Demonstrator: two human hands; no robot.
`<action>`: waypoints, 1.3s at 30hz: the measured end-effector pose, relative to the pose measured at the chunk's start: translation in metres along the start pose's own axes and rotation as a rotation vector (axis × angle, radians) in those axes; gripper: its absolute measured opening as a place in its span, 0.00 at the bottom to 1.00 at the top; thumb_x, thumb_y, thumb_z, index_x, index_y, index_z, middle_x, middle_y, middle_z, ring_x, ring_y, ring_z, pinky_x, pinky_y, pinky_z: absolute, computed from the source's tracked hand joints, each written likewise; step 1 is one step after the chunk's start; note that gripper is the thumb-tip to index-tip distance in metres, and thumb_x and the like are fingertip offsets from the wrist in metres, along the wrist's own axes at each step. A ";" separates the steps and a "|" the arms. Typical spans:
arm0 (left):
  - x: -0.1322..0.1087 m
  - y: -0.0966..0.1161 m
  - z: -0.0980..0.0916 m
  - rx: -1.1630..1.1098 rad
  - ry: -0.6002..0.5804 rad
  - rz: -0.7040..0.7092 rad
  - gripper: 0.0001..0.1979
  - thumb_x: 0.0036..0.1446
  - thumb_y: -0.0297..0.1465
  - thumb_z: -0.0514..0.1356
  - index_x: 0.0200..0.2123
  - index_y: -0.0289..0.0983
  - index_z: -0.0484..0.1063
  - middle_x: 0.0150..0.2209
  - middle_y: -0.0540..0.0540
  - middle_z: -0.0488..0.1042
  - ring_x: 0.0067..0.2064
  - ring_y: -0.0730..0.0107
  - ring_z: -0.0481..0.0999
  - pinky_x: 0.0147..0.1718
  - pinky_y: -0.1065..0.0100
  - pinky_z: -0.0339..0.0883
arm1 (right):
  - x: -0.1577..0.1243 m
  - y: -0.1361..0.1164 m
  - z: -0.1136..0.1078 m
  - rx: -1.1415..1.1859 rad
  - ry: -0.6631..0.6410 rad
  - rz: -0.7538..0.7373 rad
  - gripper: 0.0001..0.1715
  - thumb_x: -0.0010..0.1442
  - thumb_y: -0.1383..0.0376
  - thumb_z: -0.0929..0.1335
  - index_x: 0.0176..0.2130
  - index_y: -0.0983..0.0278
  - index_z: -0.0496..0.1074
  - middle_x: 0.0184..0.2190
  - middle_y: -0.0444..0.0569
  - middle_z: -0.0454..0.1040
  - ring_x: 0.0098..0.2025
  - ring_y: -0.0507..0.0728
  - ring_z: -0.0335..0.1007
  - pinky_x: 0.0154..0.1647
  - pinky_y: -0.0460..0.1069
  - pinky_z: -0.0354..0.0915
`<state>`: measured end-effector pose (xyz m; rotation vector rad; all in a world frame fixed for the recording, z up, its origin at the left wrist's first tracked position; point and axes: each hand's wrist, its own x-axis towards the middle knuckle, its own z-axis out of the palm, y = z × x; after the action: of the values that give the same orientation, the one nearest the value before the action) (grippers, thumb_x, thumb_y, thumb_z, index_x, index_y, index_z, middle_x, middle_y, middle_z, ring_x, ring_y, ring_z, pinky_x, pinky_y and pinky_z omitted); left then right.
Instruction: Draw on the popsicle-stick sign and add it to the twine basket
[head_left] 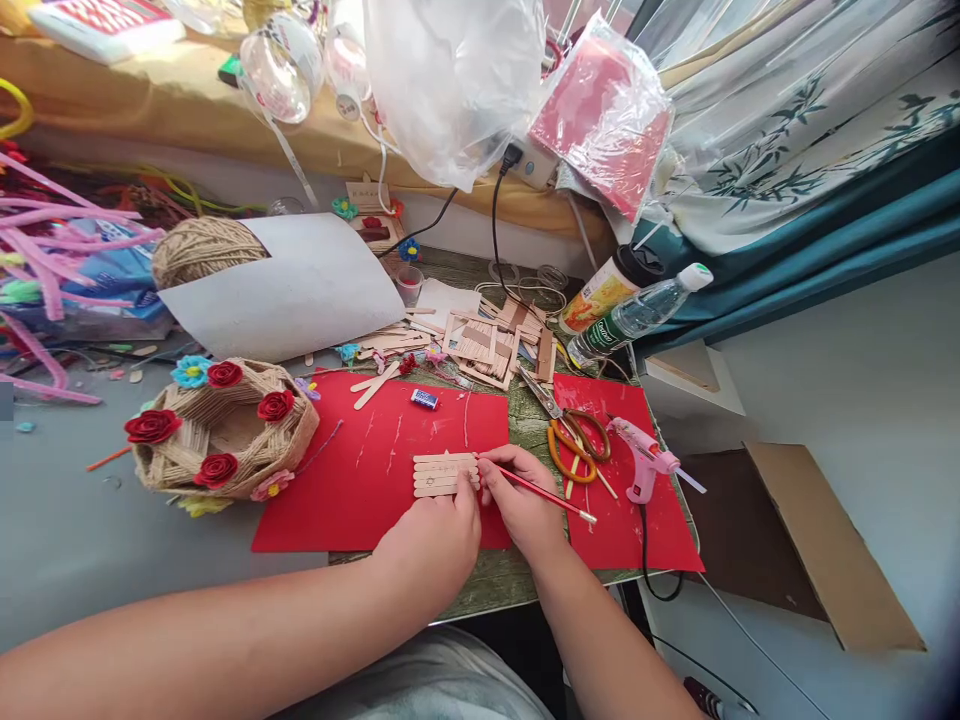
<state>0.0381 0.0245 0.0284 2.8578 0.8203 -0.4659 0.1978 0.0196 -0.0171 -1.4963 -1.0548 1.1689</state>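
Note:
A small panel of craft sticks (pixel 431 480) with faint pencil marks lies over the red sheet (pixel 322 510). My left hand (pixel 439 525) grips its lower right side, fingers closed on the edge. In my right hand (pixel 525 500) is a red pencil (pixel 551 494), its tip at the panel's right edge and its white eraser end pointing right. Just beyond the panel sits a blue-wrapped eraser (pixel 424 399). Loose craft sticks (pixel 376 386) rest at the sheet's far edge. Off to the left stands a twine-wrapped basket (pixel 296 440) with red felt roses.
Right of my hands are orange-handled scissors (pixel 577 435) and a pink glue gun (pixel 643 460) on another red sheet (pixel 675 530). Behind lie piled craft sticks (pixel 487 345), a water bottle (pixel 637 315), a twine ball (pixel 206 250) and white paper (pixel 300 290). A black cable (pixel 495 230) hangs behind.

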 end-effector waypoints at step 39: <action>-0.003 -0.002 0.002 -0.051 0.057 0.036 0.24 0.60 0.24 0.53 0.59 0.27 0.73 0.63 0.15 0.65 0.31 0.53 0.83 0.23 0.59 0.77 | 0.008 0.009 0.004 -0.185 -0.017 -0.007 0.19 0.69 0.48 0.66 0.34 0.59 0.68 0.24 0.41 0.70 0.20 0.51 0.63 0.23 0.47 0.62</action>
<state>0.0340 0.0242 0.0276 2.8453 0.7773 -0.3556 0.1963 0.0263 -0.0281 -1.6253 -1.2063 1.1051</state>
